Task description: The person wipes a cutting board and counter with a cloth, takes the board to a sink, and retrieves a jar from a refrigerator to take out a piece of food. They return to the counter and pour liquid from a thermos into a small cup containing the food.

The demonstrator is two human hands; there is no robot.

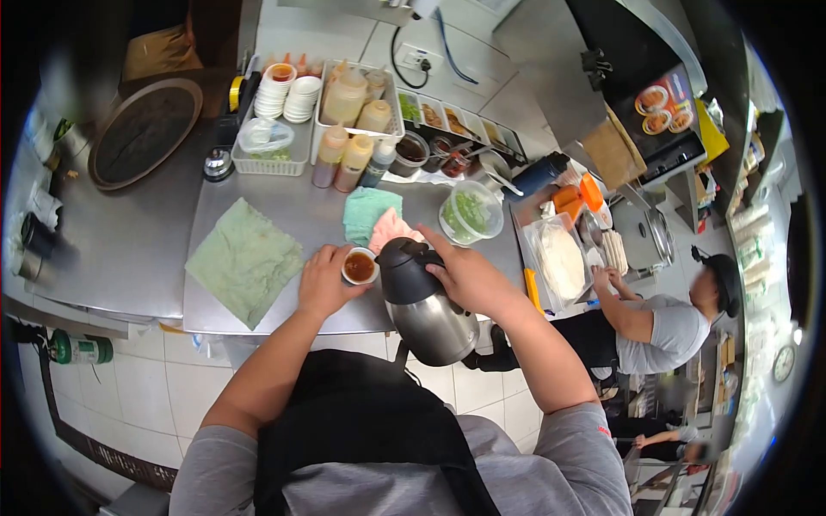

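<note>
My left hand [324, 279] is closed round a small white cup [360, 267] with reddish-brown liquid in it, at the front of the steel counter. In my right hand [469, 273] is the handle of a steel thermos jug [430, 314] with a black top. The jug is tilted, its black spout end beside the cup's rim. Whether liquid is flowing cannot be made out. Just behind the cup lie a pink cloth [394, 229] and a teal cloth [368, 213]. A pale green cloth [245, 262] is spread out left of my left hand.
Squeeze bottles [354, 162] and a basket with stacked white cups [301, 99] stand at the back. A tub of chopped greens [471, 212] is right of the cloths. At right, a co-worker [662, 327] handles something beside a tray of white food [559, 258]. A round pan [144, 133] rests at left.
</note>
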